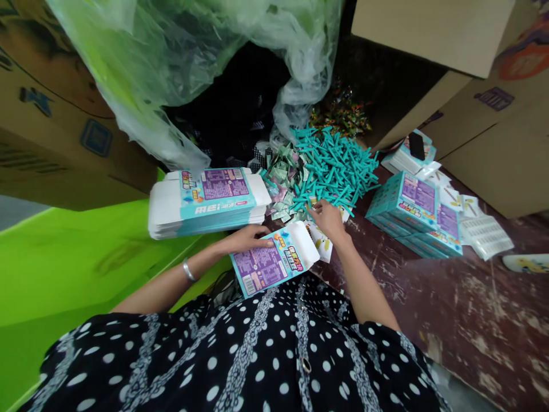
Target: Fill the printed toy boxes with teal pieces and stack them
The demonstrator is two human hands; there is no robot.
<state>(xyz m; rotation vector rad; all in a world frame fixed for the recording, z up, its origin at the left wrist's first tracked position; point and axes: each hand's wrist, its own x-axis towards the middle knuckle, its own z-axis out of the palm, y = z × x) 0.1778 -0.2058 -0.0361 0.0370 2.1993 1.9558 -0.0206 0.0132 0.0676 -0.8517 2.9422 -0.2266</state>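
Note:
My left hand [253, 239] grips a flat-looking teal and purple printed carton [270, 260] by its upper edge, thumb across the printed face. The carton's white end flap [305, 243] stands out on the right. My right hand [328, 219] reaches down at the near edge of a heap of small teal plastic sticks [338, 163]. Its fingers are drawn together; whatever they pinch is hidden. Small green and pink packets [285, 177] lie beside the sticks, left of that hand. Printed leaflets [321, 241] rest under my right wrist.
Left of the heap is a stack of flat cartons [210, 200]. Filled cartons [412, 209] stand at the right, near a dark phone [416, 146] and white sheets [486, 234]. A clear plastic bag [193, 51] hangs over a dark opening. Large cardboard boxes [493, 137] flank the worn red surface [463, 320].

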